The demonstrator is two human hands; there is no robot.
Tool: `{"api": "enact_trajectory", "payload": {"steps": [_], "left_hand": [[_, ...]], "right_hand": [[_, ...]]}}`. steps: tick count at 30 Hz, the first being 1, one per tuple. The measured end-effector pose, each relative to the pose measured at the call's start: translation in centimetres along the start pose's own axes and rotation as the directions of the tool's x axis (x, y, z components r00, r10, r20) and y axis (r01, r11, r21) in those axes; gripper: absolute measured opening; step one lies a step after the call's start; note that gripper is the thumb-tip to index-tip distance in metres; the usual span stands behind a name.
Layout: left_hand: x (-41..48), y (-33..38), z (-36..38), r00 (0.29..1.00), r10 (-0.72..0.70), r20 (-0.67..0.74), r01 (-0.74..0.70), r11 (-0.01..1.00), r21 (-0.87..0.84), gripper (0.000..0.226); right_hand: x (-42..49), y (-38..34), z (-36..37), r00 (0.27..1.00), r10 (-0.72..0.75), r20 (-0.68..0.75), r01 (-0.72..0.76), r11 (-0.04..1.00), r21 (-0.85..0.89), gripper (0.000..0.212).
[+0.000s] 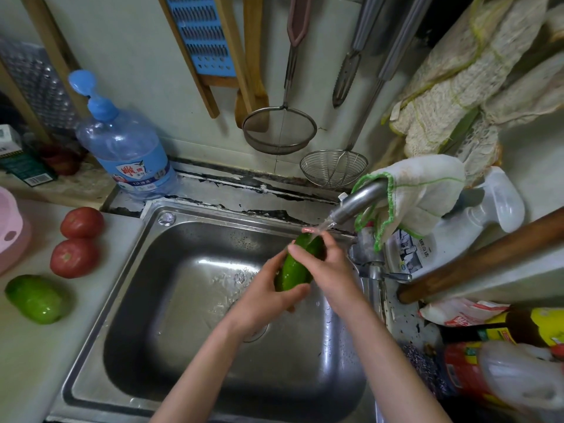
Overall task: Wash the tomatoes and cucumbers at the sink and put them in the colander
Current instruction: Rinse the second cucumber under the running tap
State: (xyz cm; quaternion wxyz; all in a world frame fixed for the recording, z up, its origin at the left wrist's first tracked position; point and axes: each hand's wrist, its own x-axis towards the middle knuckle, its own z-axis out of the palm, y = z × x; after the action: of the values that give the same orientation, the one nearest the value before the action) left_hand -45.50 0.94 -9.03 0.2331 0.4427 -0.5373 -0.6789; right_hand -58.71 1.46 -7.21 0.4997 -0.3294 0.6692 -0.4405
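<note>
Over the steel sink (146, 270) a green cucumber (294, 268) is held under water running from the tap (355, 203). My left hand (262, 297) grips its lower end from below. My right hand (328, 267) wraps round its upper part near the stream. On the counter to the left lie two red tomatoes (81, 222) (74, 257) and a second cucumber (36, 299). A pink colander (10, 233) shows partly at the left edge.
A large blue water bottle (128, 151) stands behind the sink's left corner. Strainers (279, 129) and utensils hang on the wall. A cloth (424, 190) drapes over the tap. Bottles and packets (500, 358) crowd the right counter beside a brown wooden pole (482, 261).
</note>
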Motion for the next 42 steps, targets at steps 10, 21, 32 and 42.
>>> {"api": "enact_trajectory", "payload": {"steps": [10,21,32,42], "left_hand": [[1.3,-0.1,0.7,0.969,0.161,-0.185,-0.131,0.978,0.161,0.065],[1.9,0.3,1.7,0.89,0.322,-0.324,-0.129,0.858,0.498,0.034],[2.8,-1.6,0.5,0.985,-0.154,0.076,0.143,0.982,0.126,0.032],[2.3,-4.4,-1.2,0.784,-0.099,0.613,0.5,0.686,-0.529,0.036]], "right_hand": [[2.2,-1.6,3.5,0.911,-0.324,-0.255,0.223,0.907,-0.356,0.021],[2.0,0.0,4.6,0.745,-0.597,-0.298,0.386,0.75,-0.537,0.013],[2.4,1.7,2.8,0.899,-0.13,-0.419,0.036,0.974,-0.225,0.005],[2.4,1.5,2.0,0.997,0.038,0.06,-0.054,0.956,0.289,0.018]]}}
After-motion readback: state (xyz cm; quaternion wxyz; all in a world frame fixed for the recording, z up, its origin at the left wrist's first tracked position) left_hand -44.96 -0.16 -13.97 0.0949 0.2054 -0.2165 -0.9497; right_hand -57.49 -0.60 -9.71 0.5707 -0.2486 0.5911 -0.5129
